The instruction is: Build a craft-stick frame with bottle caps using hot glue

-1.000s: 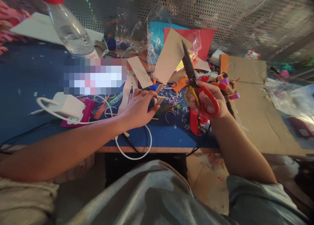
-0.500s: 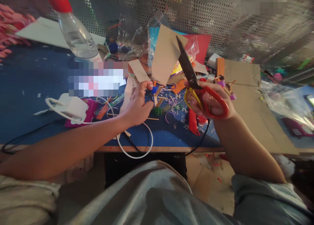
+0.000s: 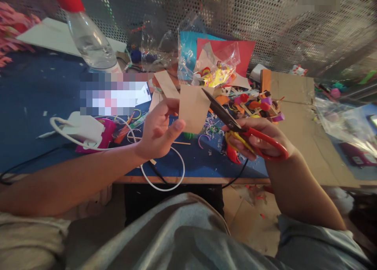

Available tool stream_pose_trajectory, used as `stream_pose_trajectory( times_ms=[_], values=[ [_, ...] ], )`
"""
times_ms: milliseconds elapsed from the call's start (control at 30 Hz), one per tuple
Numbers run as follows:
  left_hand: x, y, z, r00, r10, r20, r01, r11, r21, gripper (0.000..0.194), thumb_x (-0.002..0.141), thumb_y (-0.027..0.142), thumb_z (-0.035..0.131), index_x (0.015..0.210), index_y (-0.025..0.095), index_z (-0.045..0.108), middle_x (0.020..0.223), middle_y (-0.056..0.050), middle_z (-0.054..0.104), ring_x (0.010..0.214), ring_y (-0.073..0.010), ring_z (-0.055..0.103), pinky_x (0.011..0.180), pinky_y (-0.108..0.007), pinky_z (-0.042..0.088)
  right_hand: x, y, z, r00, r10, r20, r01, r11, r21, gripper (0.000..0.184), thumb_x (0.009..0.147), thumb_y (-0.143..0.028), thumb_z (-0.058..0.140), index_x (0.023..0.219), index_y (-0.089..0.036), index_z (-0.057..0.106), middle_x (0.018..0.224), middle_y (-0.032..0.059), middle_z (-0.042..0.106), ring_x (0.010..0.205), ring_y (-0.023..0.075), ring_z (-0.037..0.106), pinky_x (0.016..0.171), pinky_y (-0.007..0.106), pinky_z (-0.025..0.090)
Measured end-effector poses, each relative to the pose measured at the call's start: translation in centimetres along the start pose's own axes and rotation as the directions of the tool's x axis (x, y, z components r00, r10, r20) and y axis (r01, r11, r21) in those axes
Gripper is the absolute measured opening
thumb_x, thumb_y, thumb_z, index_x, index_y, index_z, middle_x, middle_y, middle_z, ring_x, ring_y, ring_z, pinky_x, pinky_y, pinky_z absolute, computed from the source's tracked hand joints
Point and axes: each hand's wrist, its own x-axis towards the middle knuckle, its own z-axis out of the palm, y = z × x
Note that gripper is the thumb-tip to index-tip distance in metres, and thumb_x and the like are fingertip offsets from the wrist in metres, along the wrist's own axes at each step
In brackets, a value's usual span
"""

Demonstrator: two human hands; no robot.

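Head: scissors [image 3: 224,116] diagonal, tip up-left

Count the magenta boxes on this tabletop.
2. One magenta box is at left, against the white power adapter; the other magenta box is far right, by the clear plastic. More may be hidden in the clutter.

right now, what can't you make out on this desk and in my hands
Head view, phone: most of its screen, behind pixelated blocks.
Head view, bottle: the label's lower part, behind the same blocks; the cap's top, cut by the upper edge.
Head view, beige card: what lies behind it, and whether the scissors touch it.
Head view, left hand: its exact grip on the card.
Head view, yellow packets: any print, too small and glary.
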Motion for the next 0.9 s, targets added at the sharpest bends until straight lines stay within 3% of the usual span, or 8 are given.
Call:
stream_pose_trajectory(
  times_ms=[67, 133, 200, 367, 633, 900],
  values=[
    [0.1, 0.7, 0.1, 1.000, 0.006, 0.006, -0.006, 0.995, -0.099, 0.053, 0.099, 0.078, 0.072, 0.114, 0.027, 0.068, 0.100, -0.006, 0.075, 0.092, -0.0212, 0.074, 0.084, -0.038, 0.064, -0.9, 0.3, 0.3, 0.999, 0.042, 0.001, -0.042, 0.999, 0.014, 0.042, 0.105, -0.037, 0.077, 0.143, -0.019, 0.079, 0.087, 0.0040, 0.069, 0.047, 0.0070, 0.056, 0.039, 0.019, 0.042],
    [0.2, 1.2, 0.2, 1.000, -0.024, 0.021, 0.026, 0.994, -0.109, 0.049, 0.096, 0.071, 0.080, 0.102, 0.024, 0.068, 0.094, -0.005, 0.076, 0.086, -0.0195, 0.074, 0.079, -0.035, 0.063, -1.6, 0.4, 0.4, 0.996, 0.083, 0.014, -0.083, 0.996, 0.023, 0.043, 0.106, -0.036, 0.077, 0.145, -0.021, 0.078, 0.088, 0.0041, 0.070, 0.048, 0.0075, 0.058, 0.039, 0.018, 0.042],
    [0.2, 1.5, 0.3, 0.998, -0.058, 0.013, 0.059, 0.992, -0.111, 0.045, 0.095, 0.066, 0.084, 0.103, 0.025, 0.067, 0.090, -0.004, 0.075, 0.081, -0.0182, 0.073, 0.073, -0.033, 0.062, -2.2, 0.6, 0.6, 0.995, 0.095, 0.013, -0.096, 0.995, 0.038, 0.044, 0.105, -0.037, 0.078, 0.146, -0.022, 0.079, 0.087, 0.0034, 0.069, 0.048, 0.0072, 0.058, 0.038, 0.017, 0.041],
    [0.0, 1.8, 0.3, 0.993, -0.119, 0.011, 0.119, 0.986, -0.114, 0.048, 0.098, 0.056, 0.084, 0.130, 0.029, 0.061, 0.078, 0.003, 0.066, 0.070, -0.0158, 0.070, 0.063, -0.029, 0.058, -3.1, 1.0, 0.7, 0.989, 0.144, -0.039, -0.143, 0.989, 0.030, 0.045, 0.101, -0.042, 0.084, 0.141, -0.022, 0.081, 0.085, 0.0017, 0.068, 0.047, 0.0062, 0.057, 0.037, 0.016, 0.039],
    [0.1, 2.0, 0.6, 0.999, -0.035, -0.011, 0.034, 0.995, -0.091, 0.028, 0.101, 0.042, 0.079, 0.123, 0.025, 0.075, 0.077, 0.002, 0.064, 0.057, -0.0105, 0.055, 0.048, -0.024, 0.045, -3.8, 1.1, 0.8, 0.977, 0.200, -0.069, -0.198, 0.980, 0.038, 0.047, 0.098, -0.043, 0.088, 0.139, -0.022, 0.081, 0.086, 0.0013, 0.069, 0.049, 0.0059, 0.056, 0.038, 0.018, 0.037],
    [0.2, 2.0, 0.4, 0.990, -0.128, 0.052, 0.132, 0.987, -0.093, 0.045, 0.094, 0.043, 0.085, 0.131, 0.025, 0.068, 0.077, 0.002, 0.071, 0.052, -0.0096, 0.053, 0.044, -0.023, 0.036, -3.7, 0.9, 1.4, 0.974, 0.213, -0.079, -0.214, 0.977, 0.001, 0.045, 0.099, -0.046, 0.088, 0.137, -0.024, 0.078, 0.096, 0.0047, 0.075, 0.057, 0.0065, 0.057, 0.048, 0.020, 0.045]
  ],
)
